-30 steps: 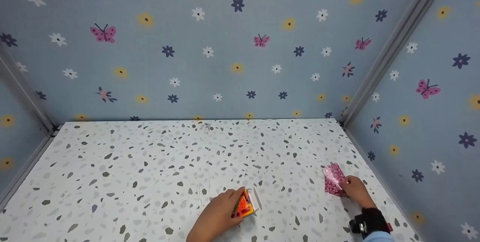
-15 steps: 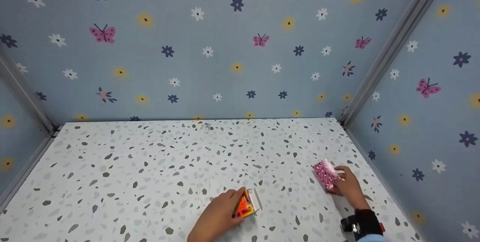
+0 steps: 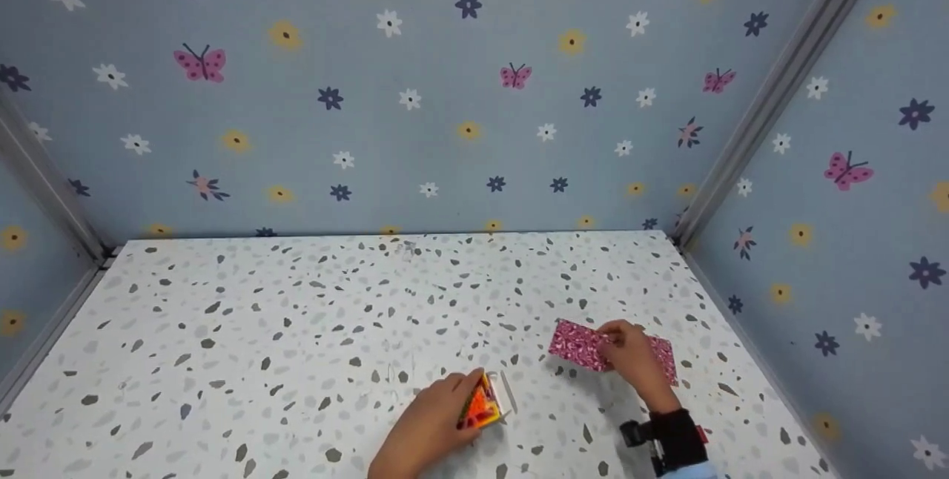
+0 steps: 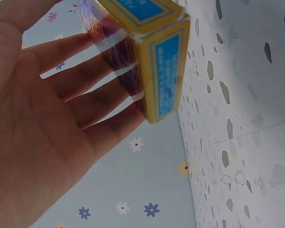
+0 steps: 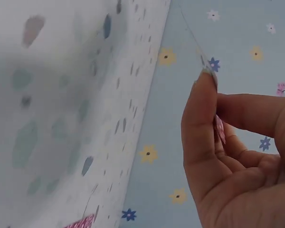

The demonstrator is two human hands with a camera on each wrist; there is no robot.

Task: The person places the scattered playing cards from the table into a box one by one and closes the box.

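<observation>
My left hand (image 3: 430, 420) grips a small open-ended box (image 3: 485, 403) low on the table, thumb on the near side, fingers on the far one. Orange and red show inside, and a white flap sticks out at the right. From the left wrist, the box (image 4: 164, 71) is yellow with blue panels. My right hand (image 3: 634, 357) pinches a thin pink patterned card (image 3: 576, 345) between thumb and fingers above the table, seen nearly edge-on in the right wrist view. Behind that hand lies another pink patterned card (image 3: 665, 359), partly hidden by the wrist.
The white speckled table (image 3: 296, 316) reaches back to a light blue wall (image 3: 415, 153) printed with flowers and butterflies. A second patterned wall (image 3: 838, 242) borders the right side. A black wrist strap with a camera (image 3: 671, 438) sits on the right wrist.
My right hand has moved left with a pink card, toward the box. A second pink card now shows on the table behind it. My left hand and the box have stayed in place.
</observation>
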